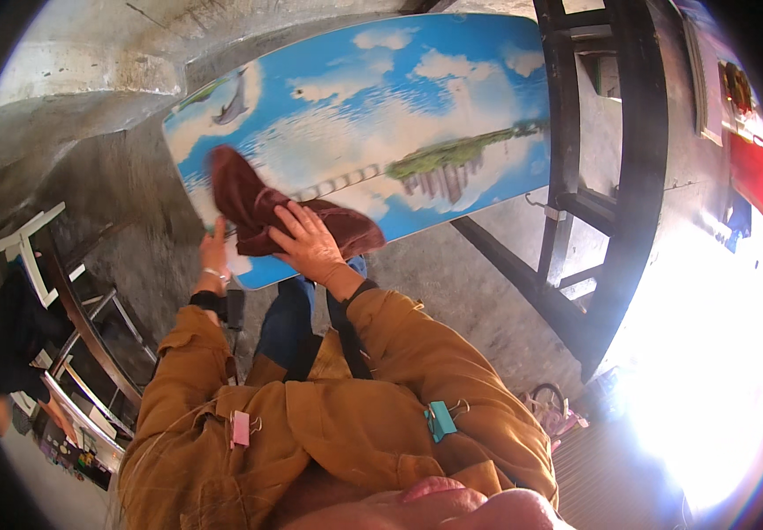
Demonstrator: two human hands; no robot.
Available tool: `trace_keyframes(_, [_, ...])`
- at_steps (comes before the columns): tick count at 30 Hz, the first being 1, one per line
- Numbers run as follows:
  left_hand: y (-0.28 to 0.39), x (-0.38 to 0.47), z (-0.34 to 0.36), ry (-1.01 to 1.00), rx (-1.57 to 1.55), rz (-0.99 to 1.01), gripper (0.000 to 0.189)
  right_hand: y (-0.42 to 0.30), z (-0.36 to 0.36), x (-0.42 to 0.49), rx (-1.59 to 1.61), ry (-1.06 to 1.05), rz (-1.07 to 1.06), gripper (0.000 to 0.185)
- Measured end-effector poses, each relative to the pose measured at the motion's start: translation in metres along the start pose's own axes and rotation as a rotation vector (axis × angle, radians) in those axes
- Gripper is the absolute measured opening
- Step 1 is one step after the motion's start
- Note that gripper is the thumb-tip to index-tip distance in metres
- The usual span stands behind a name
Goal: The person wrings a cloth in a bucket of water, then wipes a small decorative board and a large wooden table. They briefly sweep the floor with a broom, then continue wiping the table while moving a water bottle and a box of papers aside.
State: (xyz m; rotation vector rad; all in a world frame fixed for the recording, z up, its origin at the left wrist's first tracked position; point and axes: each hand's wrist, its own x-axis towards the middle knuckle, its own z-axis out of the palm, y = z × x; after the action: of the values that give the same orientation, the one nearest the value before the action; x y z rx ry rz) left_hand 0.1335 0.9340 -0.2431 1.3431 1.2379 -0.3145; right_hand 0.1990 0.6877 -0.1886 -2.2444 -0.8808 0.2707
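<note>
A tabletop point(355, 112) printed with blue sky, white clouds, a dolphin and a green shoreline lies before me. My right hand point(308, 238) presses on a dark brown cloth point(255, 212) bunched over its near left part, fingers spread across the fabric. Part of the cloth is blurred. At the left edge of the tabletop, my left hand point(213, 258) grips the board near the corner, its fingers partly hidden.
A dark wooden frame point(633, 165) stands right of the tabletop. On the left are a metal-framed chair point(90, 331) and another person point(10, 331) in dark clothing. A concrete wall point(109, 66) rises behind. Strong light point(706, 371) glares at right.
</note>
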Motion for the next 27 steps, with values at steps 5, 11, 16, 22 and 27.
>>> trace_keyframes(5, [-0.005,0.034,-0.119,0.267,0.28,-0.013,0.082,0.019,-0.004,-0.004,-0.066,0.121,-0.042,0.037])
trace_keyframes(11, [-0.023,0.046,-0.224,0.222,0.381,-0.05,0.072,0.13,-0.084,-0.086,-0.413,0.314,0.414,0.029])
trace_keyframes(16, [-0.023,0.049,-0.283,0.213,0.339,-0.005,0.078,0.176,-0.09,-0.122,-0.605,0.551,0.889,0.041])
trace_keyframes(22, [-0.043,0.057,-0.333,0.405,0.526,-0.054,0.129,0.064,0.011,-0.06,-0.351,0.552,0.568,0.029])
trace_keyframes(27, [-0.032,0.042,-0.296,0.478,0.895,0.17,0.129,-0.049,0.079,0.039,-0.033,0.285,0.075,0.028])
